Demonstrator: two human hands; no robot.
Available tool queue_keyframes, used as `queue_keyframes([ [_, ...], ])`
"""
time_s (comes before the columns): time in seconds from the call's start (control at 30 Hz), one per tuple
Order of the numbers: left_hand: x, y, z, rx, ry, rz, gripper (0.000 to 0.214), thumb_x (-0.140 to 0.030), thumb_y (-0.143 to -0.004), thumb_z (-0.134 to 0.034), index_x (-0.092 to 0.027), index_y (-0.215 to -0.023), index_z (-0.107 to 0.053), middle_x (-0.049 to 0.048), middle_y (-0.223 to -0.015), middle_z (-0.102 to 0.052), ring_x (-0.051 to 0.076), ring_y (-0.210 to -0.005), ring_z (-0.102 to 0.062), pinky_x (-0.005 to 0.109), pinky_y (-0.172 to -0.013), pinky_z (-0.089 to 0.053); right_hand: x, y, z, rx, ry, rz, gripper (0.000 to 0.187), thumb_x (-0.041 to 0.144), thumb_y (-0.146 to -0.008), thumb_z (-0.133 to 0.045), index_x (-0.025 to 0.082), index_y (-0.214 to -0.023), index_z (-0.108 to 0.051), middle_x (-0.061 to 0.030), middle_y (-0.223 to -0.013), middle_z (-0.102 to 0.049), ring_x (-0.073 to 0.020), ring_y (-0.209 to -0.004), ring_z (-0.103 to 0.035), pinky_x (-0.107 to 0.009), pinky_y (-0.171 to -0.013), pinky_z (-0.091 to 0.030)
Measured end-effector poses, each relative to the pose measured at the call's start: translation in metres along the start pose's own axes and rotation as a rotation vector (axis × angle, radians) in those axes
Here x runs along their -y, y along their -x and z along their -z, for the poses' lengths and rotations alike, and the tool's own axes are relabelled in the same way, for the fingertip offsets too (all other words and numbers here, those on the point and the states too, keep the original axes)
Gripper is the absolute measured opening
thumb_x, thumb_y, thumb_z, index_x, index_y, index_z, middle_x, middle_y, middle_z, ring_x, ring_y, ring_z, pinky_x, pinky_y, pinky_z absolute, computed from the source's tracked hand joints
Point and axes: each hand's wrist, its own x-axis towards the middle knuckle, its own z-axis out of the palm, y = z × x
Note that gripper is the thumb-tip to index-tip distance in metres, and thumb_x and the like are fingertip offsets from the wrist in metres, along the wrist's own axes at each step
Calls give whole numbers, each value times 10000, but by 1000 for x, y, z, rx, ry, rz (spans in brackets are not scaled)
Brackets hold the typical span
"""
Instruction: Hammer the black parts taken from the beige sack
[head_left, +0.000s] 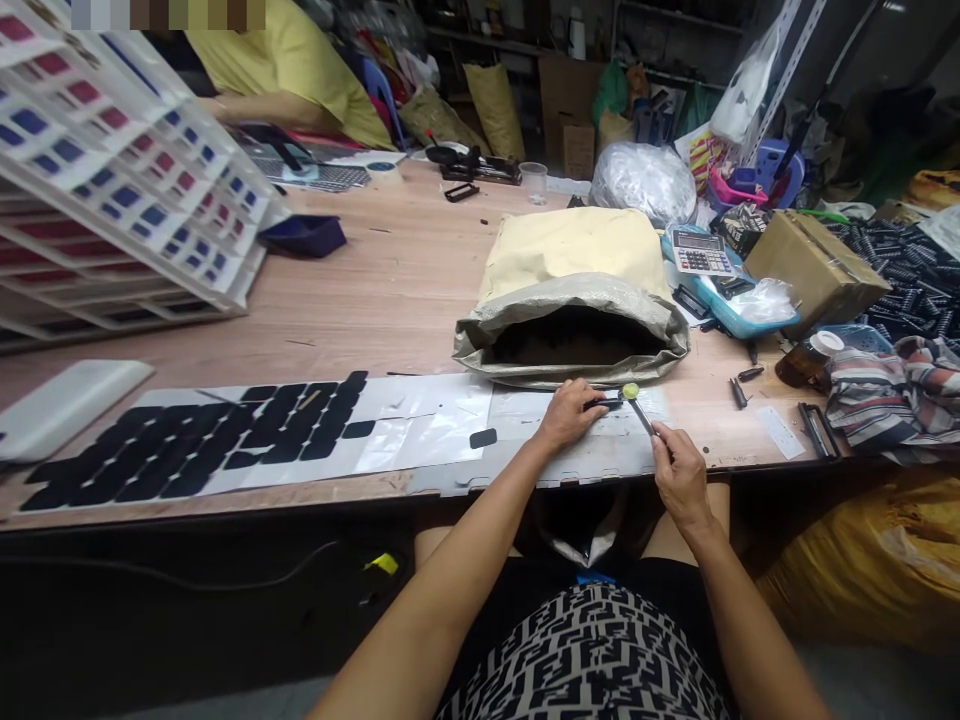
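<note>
My left hand (571, 412) is closed on a small black elongated part (604, 402), pressed down near the front of the bench. In my right hand (679, 466) is the metal handle of a small mallet (631, 392) with a yellow-green head. That head is right by the end of the black part; whether the two touch I cannot tell. Just behind both hands, a sack (570, 250) lies with its dark mouth facing me. Rows of black rounded pads (217, 435) cover white sheets to the left, and one loose black pad (483, 438) lies nearer my left hand.
A white plastic crate (247, 270) leans at the left, near a person in a yellow top (300, 70). On the right are a calculator (701, 250), a blue tray (739, 318), a cardboard box (817, 265), a brown bottle (802, 362) and striped cloth (885, 400).
</note>
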Motion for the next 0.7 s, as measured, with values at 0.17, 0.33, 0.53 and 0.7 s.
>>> queue_keyframes([
  [0.17, 1, 0, -2, 2, -5, 8, 200, -297, -866, -716, -242, -1052, -765, 29, -934, -649, 193, -872, -529, 360, -869, -421, -1, -2, -6, 29, 102, 0, 320, 279, -994, -467, 191, -1187, -705, -102, -1017, -721, -230, -951, -685, -355, -867, -548],
  [0.33, 1, 0, -2, -10, 2, 8, 196, -293, -858, -731, -233, -1042, -761, 28, -940, -642, 191, -882, -528, 358, -867, -411, 4, -4, -8, 29, 69, -3, 309, 280, -1001, -469, 185, -1183, -701, -101, -1040, -718, -217, -970, -681, -342, -889, -536],
  [0.53, -3, 0, 2, 11, 2, 10, 91, -277, -849, -730, -228, -921, -754, 20, -895, -622, 188, -856, -521, 343, -838, -411, 11, -5, -19, 85, 72, 38, 307, 276, -1006, -458, 194, -1177, -699, -87, -995, -713, -201, -924, -671, -317, -862, -524],
  [0.7, -3, -1, 2, -5, 20, 23, 193, -299, -807, -762, -226, -985, -746, 22, -920, -630, 201, -885, -540, 349, -860, -427, -10, -13, -6, -6, 239, 14, 283, 279, -985, -501, 188, -1156, -709, -87, -1001, -708, -217, -942, -638, -313, -840, -487],
])
